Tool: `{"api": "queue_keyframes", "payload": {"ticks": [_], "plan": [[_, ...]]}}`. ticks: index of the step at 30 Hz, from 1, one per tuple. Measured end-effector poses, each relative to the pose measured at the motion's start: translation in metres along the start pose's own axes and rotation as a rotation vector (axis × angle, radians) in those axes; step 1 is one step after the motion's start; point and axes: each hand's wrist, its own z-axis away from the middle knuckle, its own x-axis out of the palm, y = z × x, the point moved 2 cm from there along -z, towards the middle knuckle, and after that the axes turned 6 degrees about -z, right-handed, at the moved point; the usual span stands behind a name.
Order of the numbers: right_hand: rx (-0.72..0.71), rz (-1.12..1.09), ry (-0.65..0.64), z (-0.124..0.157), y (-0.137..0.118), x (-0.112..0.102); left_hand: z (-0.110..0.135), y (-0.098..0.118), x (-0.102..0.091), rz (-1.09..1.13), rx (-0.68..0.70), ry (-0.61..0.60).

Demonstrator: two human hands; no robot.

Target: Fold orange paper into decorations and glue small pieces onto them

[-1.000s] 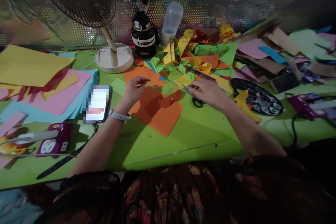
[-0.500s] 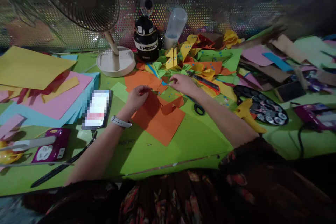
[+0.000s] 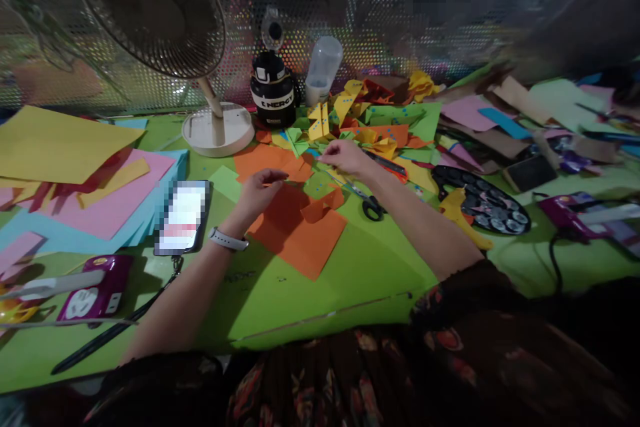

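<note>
My left hand (image 3: 257,190), a white band on its wrist, rests with curled, pinching fingers at the top edge of a partly folded orange paper (image 3: 305,237) on the green table cover. Further back, my right hand (image 3: 345,157) is pinched closed over small blue-dotted paper scraps, just in front of a pile of folded coloured papers (image 3: 380,117). What it pinches is too small to make out. Black-handled scissors (image 3: 369,203) lie beside my right forearm.
A phone (image 3: 183,217) lies left of my left hand. Behind stand a fan (image 3: 217,128), a black jar (image 3: 273,97) and a clear bottle (image 3: 323,67). Yellow and pink sheets (image 3: 115,190) are stacked at left, a paint palette (image 3: 483,200) and purple devices (image 3: 565,207) at right.
My right hand left the scissors and moved left and back toward the paper pile, closing into a pinch. My left hand stayed at the orange paper's edge.
</note>
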Motion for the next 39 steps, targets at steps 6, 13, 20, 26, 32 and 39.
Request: {"api": "queue_keyframes", "payload": {"ticks": [6,13,20,26,32,39], "plan": [[-0.057,-0.56,-0.172,0.086,-0.019,0.0,0.024,0.029,0.018,0.487,-0.208,-0.398],[-0.056,-0.51,-0.317,0.15,0.0,0.009,0.048,0.051,0.026,0.547,-0.191,-0.434],[-0.124,0.667,-0.01,0.151,0.036,-0.05,0.052,0.062,0.019,0.469,-0.155,-0.388],[-0.01,0.963,-0.087,0.143,0.049,-0.065,0.042,0.058,0.014,0.477,-0.082,-0.341],[0.003,0.934,0.144,0.135,0.057,-0.114,0.014,0.035,-0.002,0.398,-0.125,-0.074],[-0.047,1.031,-0.034,0.116,0.079,-0.136,-0.009,0.007,-0.008,0.471,-0.205,-0.009]]}}
